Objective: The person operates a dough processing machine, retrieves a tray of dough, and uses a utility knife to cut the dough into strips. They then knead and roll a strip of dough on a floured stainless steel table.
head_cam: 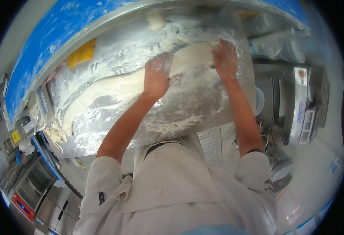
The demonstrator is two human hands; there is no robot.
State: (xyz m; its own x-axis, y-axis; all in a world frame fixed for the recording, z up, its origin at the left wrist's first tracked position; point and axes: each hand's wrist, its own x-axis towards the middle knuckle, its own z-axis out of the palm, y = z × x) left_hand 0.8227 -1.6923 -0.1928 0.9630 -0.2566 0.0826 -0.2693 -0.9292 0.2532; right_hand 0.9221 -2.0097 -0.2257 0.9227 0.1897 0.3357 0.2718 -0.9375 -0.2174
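Note:
A long strip of pale dough point(116, 85) lies across a floured metal worktable point(172, 117), narrow at the left and wider at the right. My left hand point(157, 76) rests palm down on its middle part, fingers pointing away from me and thumb spread to the right. My right hand point(225, 60) is at the strip's wide right end, fingers over the edge of the dough; it looks slightly blurred. Neither hand is seen to grasp anything. Flour lies on the fingers and on the table around the dough.
Beyond the strip sit a small dough lump point(156, 21) and a yellow scraper-like piece point(81, 53). Cut dough strips point(55, 132) lie at the left corner, beside a metal machine point(42, 105). A floured blue surface point(48, 35) borders the far side. Metal equipment point(301, 102) stands right.

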